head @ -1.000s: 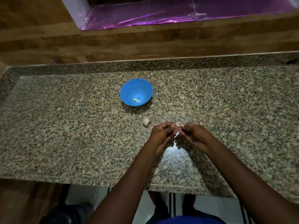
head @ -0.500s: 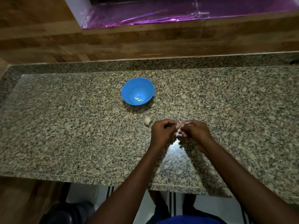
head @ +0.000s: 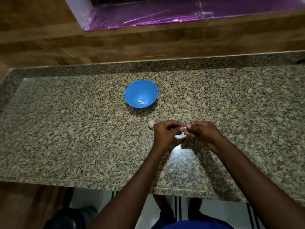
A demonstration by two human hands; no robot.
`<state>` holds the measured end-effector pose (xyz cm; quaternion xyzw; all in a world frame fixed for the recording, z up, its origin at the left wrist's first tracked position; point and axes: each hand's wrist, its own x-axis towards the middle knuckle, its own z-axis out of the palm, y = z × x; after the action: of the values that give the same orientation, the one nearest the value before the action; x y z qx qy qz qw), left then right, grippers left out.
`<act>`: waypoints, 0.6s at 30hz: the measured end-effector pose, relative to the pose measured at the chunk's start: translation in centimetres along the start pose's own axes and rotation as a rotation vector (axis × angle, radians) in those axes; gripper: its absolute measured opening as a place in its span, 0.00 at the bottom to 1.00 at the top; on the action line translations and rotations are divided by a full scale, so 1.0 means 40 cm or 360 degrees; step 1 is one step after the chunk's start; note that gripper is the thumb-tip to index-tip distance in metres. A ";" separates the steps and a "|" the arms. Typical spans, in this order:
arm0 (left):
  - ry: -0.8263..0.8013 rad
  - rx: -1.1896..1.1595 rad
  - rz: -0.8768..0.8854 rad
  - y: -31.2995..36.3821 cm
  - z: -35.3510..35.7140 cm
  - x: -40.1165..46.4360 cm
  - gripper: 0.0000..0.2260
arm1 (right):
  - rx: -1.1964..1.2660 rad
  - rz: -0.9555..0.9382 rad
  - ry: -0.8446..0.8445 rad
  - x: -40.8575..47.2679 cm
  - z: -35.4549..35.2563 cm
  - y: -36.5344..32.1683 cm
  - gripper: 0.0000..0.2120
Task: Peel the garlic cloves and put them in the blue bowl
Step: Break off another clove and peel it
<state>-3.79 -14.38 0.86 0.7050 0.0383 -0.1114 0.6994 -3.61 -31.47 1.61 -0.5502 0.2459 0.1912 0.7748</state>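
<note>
Left hand and right hand meet fingertip to fingertip, pinching a garlic clove above the granite counter, near the blue bowl; best to hold the clove steady, lifting skin from one end.

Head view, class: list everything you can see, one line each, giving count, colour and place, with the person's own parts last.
blue bowl: one, blue, on the countertop beyond the hands.
peeled cloves: two, pale yellow-green, inside the bowl.
garlic piece: one, off-white, on the countertop just left of the left hand.
clove being peeled: one, pale, pinched between both hands, mostly hidden.
countertop: one, speckled granite, across the middle.
wooden wall: brown, behind the countertop.
purple foil: shiny, top.
left hand: one, pinching the clove.
right hand: one, pinching the clove.
</note>
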 end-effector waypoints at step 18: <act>0.0084 0.0254 -0.0239 -0.049 0.000 -0.004 0.04 | -0.0418 -0.0247 0.0225 -0.011 0.019 0.044 0.05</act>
<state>-4.36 -14.32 -1.04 0.7564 0.1006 -0.1475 0.6293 -4.82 -30.20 0.73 -0.6760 0.2294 0.1222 0.6895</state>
